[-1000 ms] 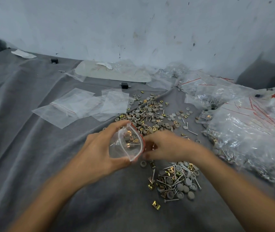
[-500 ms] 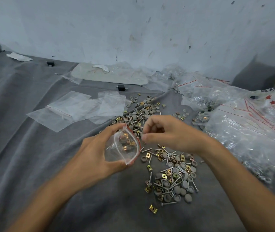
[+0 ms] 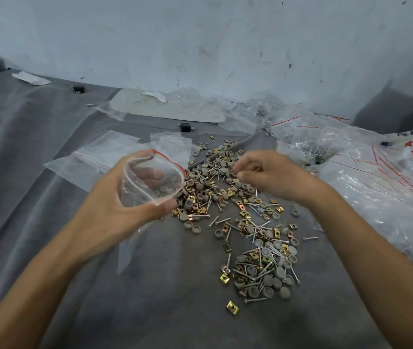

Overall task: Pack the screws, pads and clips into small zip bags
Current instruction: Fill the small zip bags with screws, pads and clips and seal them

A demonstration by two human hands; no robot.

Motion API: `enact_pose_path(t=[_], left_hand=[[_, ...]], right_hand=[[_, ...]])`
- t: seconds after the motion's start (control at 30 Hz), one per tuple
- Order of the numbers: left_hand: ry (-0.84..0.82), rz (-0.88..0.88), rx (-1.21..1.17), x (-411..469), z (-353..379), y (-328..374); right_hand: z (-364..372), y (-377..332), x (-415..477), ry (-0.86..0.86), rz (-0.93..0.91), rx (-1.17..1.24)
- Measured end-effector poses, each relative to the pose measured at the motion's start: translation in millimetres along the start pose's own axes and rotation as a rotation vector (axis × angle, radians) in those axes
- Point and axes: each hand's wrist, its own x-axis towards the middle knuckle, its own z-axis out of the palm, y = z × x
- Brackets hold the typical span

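— Grey cloth [image 3: 49,147] lies under everything. What does the left grip [image 3: 115,210] have?
— A small zip bag [image 3: 150,182], clasped round its sides, the mouth with its red strip bowed wide.
— And the right grip [image 3: 273,176]?
— Just right of the bag, fingers curled in over the loose screws, pads and clips [image 3: 215,182]. It is blurred, so I cannot tell whether it pinches a piece.
— More parts?
— A second heap [image 3: 265,268] lies below the right grip, nearer the person.
— Spare bags?
— Flat empty bags [image 3: 115,152] lie just beyond the left grip, and a crumpled mound of filled bags [image 3: 376,187] is well to the right of the right grip
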Motion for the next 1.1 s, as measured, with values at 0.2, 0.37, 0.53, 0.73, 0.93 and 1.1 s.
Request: enact_pose_path(t=[0.2,0.37,0.53,0.73,0.93,1.1], left_hand=[[0.031,0.003,0.004,2,-2,-1],[0.03,-0.002,0.022,1,-1,-1],[0.026,-0.005,0.023,0,-2,2],[-0.001,-0.033,-0.029,0,4,5],[-0.06,-0.011,-0.065,0,15,7],[-0.096,0.008,-0.055,-2,27,-1]], right_hand=[[41,28,26,-0.13,0.02,-0.261],[64,33,43,-0.1,0.058,-0.273],[55,41,47,-0.064,0.057,-0.272],[45,52,32,0.01,0.084,-0.096],[10,27,12,0.044,0.115,0.358],[0,-31,-5,-0.049,-0.191,0.561]])
